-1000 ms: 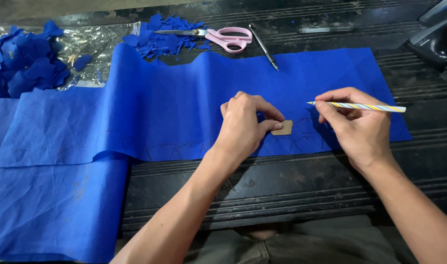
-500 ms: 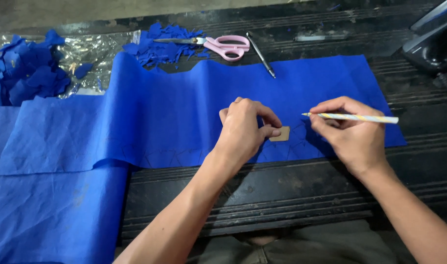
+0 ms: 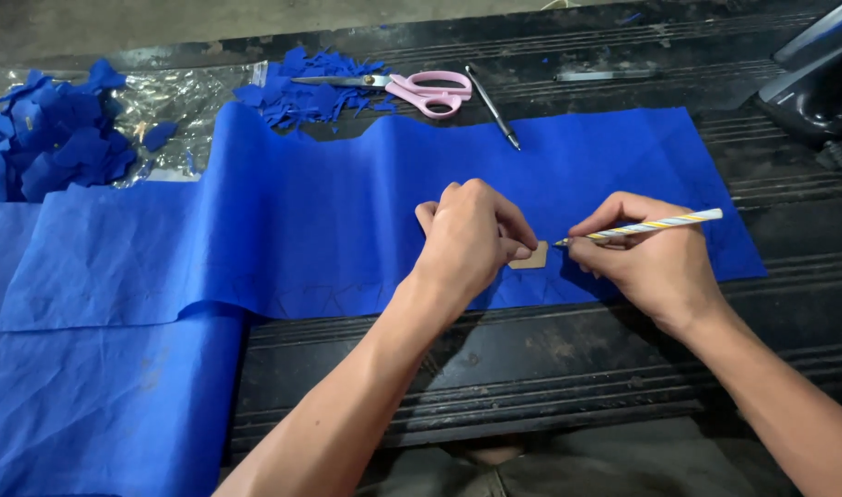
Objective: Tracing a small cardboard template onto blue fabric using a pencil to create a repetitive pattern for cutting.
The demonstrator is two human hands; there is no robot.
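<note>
A long strip of blue cloth [image 3: 329, 221] lies across a dark ridged work surface. My left hand [image 3: 472, 237] presses a small tan cardboard piece [image 3: 531, 257] flat on the cloth near its front edge. My right hand [image 3: 646, 262] grips a striped pencil [image 3: 656, 224], its tip touching the cloth right beside the cardboard piece. Both forearms reach in from the bottom of the view.
Pink-handled scissors [image 3: 412, 88] and a dark pen [image 3: 493, 107] lie beyond the cloth. Blue cloth scraps [image 3: 53, 143] are heaped on clear plastic at the far left, with more scraps [image 3: 301, 87] by the scissors. A dark machine [image 3: 821, 78] stands at the top right.
Both hands and the cardboard piece have stayed close together on the cloth; the pencil tip has drawn in nearer to the piece. The view has shifted slightly.
</note>
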